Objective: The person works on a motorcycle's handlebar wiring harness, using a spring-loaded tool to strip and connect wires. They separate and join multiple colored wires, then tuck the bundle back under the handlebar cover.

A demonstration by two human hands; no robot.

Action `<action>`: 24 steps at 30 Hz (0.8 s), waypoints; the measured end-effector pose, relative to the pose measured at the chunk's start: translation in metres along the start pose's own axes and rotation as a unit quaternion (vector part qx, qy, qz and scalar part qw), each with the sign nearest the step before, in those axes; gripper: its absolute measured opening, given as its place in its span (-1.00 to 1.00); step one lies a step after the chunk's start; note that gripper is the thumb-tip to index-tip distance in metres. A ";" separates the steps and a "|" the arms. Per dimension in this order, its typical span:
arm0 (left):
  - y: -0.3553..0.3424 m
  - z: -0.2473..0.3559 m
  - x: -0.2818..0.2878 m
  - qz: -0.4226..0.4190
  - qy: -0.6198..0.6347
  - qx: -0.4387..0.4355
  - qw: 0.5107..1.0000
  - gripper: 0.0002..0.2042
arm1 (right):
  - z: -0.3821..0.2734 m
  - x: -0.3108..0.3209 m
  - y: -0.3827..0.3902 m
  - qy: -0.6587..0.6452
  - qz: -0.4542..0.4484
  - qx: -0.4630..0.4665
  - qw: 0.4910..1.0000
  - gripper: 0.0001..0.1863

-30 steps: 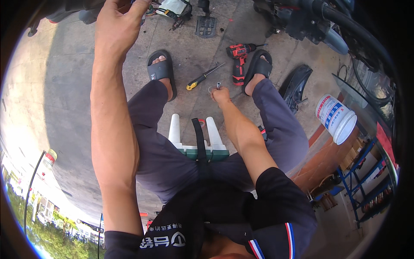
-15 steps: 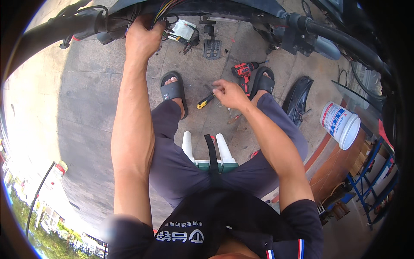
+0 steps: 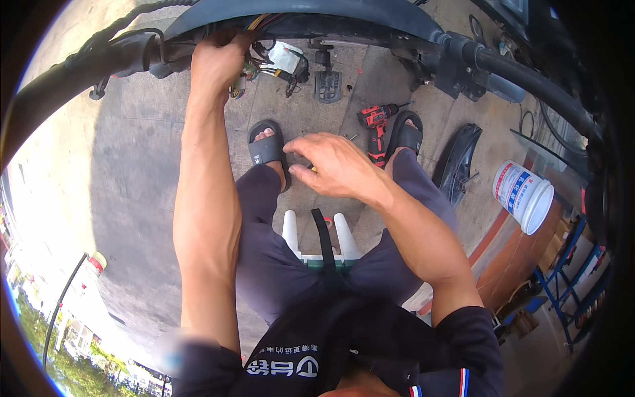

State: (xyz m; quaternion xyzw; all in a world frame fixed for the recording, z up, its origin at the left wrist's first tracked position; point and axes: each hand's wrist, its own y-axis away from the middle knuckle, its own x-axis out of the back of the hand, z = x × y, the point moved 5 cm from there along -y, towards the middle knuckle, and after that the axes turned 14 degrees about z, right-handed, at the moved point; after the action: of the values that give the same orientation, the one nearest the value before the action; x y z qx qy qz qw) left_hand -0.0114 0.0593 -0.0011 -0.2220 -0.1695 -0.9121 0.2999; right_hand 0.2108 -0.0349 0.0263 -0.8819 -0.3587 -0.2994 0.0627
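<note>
At the dark curved panel [image 3: 344, 16], the left hand [image 3: 217, 63] reaches beside coloured wires [image 3: 253, 23], perhaps to steady them, its grip hidden, while on the panel's near side the right hand [image 3: 331, 164] hangs half-open, apparently empty, and a red drill [image 3: 376, 118] lies, presumably for easy reach.

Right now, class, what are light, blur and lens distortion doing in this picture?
Head view: sunlit pavement at left glares nearly white, a shadow edge beside it; head view: the right hand shows clearly, but a pale blurred patch sits by the left sleeve; head view: the dark bar looks bowed, probably partly from the fisheye lens, and the corners are black.
</note>
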 end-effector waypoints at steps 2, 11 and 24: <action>0.000 -0.001 -0.002 -0.018 0.076 0.050 0.996 -0.69 | 0.000 0.004 -0.004 -0.046 0.025 -0.006 0.999 -0.64; 0.002 0.009 0.001 -0.054 0.189 0.081 0.977 -0.77 | 0.042 0.037 -0.109 -0.412 0.281 -0.226 0.837 -0.61; 0.001 0.006 0.002 -0.094 0.172 0.061 0.979 -0.77 | 0.039 0.015 -0.139 -0.467 0.209 -0.307 0.802 -0.76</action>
State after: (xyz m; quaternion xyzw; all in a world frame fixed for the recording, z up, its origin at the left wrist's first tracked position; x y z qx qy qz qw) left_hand -0.0107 0.0603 0.0054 -0.0264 -0.1911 -0.9486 0.2509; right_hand 0.1454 0.0889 -0.0114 -0.9417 -0.0404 0.0746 -0.3256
